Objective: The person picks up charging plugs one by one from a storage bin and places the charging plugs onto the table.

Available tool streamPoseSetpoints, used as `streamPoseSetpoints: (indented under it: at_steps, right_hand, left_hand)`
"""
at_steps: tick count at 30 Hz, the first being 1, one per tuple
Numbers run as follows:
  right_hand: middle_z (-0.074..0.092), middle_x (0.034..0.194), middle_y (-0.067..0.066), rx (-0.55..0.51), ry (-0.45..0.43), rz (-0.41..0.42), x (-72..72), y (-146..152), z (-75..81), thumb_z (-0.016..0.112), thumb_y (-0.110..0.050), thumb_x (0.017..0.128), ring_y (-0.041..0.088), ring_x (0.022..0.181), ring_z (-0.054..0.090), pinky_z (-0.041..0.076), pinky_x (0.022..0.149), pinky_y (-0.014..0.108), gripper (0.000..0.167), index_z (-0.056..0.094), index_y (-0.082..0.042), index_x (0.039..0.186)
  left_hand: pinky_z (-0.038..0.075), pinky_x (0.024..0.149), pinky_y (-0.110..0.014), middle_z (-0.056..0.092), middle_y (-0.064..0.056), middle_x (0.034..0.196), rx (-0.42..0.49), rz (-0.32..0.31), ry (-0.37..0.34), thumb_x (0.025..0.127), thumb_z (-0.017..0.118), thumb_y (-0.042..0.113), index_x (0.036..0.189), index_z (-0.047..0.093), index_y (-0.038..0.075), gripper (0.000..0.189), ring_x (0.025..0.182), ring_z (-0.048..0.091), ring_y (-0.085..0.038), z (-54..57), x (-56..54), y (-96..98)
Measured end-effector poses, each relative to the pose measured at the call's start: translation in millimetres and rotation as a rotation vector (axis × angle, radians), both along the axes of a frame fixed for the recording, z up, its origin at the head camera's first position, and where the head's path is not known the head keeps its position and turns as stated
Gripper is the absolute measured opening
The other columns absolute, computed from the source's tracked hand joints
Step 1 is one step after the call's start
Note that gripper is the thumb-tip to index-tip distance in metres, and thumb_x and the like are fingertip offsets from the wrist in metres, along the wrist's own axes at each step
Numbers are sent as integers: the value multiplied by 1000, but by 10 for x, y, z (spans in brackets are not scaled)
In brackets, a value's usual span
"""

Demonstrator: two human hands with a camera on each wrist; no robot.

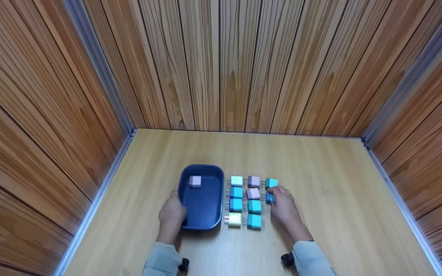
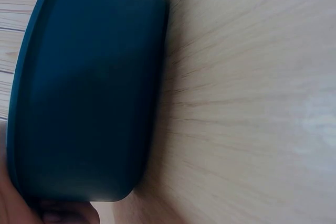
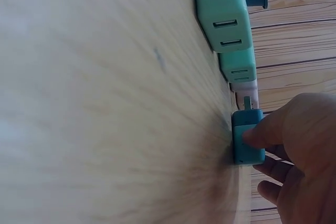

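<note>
A dark blue tray (image 1: 202,209) sits on the table with a pale lilac plug charger (image 1: 195,181) inside. My left hand (image 1: 172,214) grips its left rim; in the left wrist view the outer wall (image 2: 89,87) fills much of the frame. To the right of the tray, plug chargers stand in columns, prongs pointing left. With thumb and fingers, my right hand (image 1: 283,205) pinches a blue charger (image 1: 269,197) in the right-hand column, just below a teal charger (image 1: 271,183). In the right wrist view the thumb lies on the blue charger (image 3: 248,137), which appears to touch the table.
Several other chargers stand between the tray and my right hand: a mint one (image 1: 236,181), a yellow one (image 1: 235,219), a lilac one (image 1: 253,194), a teal one (image 1: 254,221). Wood-panelled walls (image 1: 240,69) enclose the table (image 1: 343,199) at the back and both sides.
</note>
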State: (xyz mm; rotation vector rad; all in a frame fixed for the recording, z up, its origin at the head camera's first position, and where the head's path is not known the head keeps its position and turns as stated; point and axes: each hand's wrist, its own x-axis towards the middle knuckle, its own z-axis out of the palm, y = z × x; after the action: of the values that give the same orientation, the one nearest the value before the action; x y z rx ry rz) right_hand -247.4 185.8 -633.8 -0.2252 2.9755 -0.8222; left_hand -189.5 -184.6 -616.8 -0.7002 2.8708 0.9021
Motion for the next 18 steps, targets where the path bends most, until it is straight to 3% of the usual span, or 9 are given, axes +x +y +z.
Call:
streamPoseSetpoints:
  at_steps: [18]
  right_hand:
    - [51,148,12,-34,-16,-6,44,20,17,67,-12,96,35,142,42,31,117,57,44,59,-12,139]
  left_hand:
    - [53,74,-55,71,-24,112,-8,-12,19,93,59,5,138,49,1,46,98,70,-39,-16,5,3]
